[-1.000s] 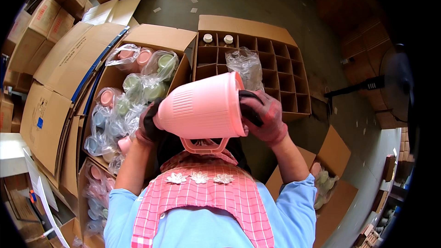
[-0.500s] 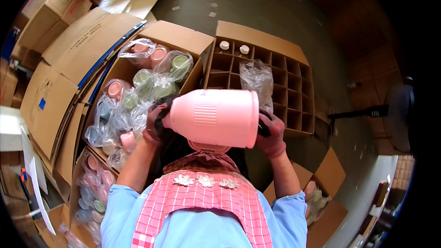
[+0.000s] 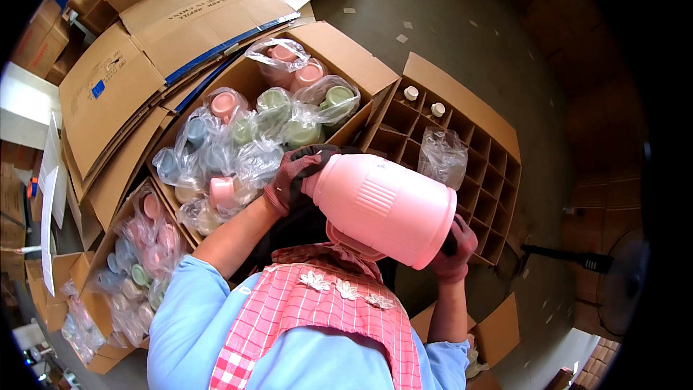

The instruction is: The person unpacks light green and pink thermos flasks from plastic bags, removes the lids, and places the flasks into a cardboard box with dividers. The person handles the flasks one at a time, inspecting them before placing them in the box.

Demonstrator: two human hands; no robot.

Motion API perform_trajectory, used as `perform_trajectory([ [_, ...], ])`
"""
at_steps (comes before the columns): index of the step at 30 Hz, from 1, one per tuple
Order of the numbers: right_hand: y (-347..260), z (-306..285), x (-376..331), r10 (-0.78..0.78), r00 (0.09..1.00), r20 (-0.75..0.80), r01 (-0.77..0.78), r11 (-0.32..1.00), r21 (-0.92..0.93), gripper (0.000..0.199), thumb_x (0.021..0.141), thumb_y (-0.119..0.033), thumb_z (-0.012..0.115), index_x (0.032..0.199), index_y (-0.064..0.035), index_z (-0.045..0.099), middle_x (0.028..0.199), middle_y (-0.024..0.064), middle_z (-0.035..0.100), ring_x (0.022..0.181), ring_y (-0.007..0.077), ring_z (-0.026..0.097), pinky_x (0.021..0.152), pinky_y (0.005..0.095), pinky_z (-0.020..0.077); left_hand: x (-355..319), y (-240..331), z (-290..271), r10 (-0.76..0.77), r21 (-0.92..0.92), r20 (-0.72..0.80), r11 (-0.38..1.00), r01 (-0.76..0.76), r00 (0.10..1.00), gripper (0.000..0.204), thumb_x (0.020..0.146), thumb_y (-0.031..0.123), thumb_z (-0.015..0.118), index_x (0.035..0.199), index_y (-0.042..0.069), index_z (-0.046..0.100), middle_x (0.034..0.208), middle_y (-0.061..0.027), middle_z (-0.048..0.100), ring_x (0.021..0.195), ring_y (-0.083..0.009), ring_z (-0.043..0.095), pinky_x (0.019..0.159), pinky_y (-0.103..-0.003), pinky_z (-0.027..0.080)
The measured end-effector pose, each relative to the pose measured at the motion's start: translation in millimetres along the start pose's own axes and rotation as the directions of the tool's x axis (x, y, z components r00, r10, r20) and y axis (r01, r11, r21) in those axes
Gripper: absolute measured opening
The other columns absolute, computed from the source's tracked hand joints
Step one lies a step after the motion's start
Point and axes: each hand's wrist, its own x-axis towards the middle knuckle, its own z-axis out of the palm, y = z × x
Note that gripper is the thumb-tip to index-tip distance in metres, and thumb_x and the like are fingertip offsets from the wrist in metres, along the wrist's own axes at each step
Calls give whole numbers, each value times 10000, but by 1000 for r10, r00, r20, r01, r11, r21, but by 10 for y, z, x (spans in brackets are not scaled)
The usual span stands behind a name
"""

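A pink vacuum flask (image 3: 386, 206) with a ribbed panel lies sideways in the air before my apron, its neck to the left and its wide base lower at the right. A handle shows along its near side. My left hand (image 3: 299, 173), in a dark and reddish glove, is closed round the neck end. My gloved right hand (image 3: 455, 249) grips the base, its fingers partly hidden behind the rim. Beyond the flask is a carton with cardboard dividers (image 3: 498, 206), holding two white-capped things (image 3: 411, 93) and a crumpled clear plastic bag (image 3: 442, 155).
Left of the flask, an open carton (image 3: 343, 54) holds bagged pink, green and blue flasks. Another carton of bagged pieces (image 3: 137, 260) stands nearer. Flattened cardboard (image 3: 209, 22) is stacked at far left. A black fan (image 3: 621, 274) stands at right.
The view has turned, so the cartons appear shifted right and rotated clockwise. The flask has tilted, its base dropping lower at the right. Both hands keep hold of it.
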Motion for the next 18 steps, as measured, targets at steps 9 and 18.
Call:
perform_trajectory([
  [9,-27,78,-65,512,859,-10,-454,771,447,327,733,-193,667,999,-7,629,938,119,655,809,252,641,711,337,501,90,86,-65,-190,-313,30,931,190,981,435,787,214,581,1150,-26,567,1080,-105,633,992,-190,597,880,-298,456],
  [18,150,190,-244,528,843,103,-502,703,504,270,818,-234,623,927,13,622,900,44,657,787,140,608,706,296,497,75,270,44,-54,-95,-22,994,52,998,416,765,199,614,1126,-7,592,1051,-95,641,964,-179,591,858,-298,454],
])
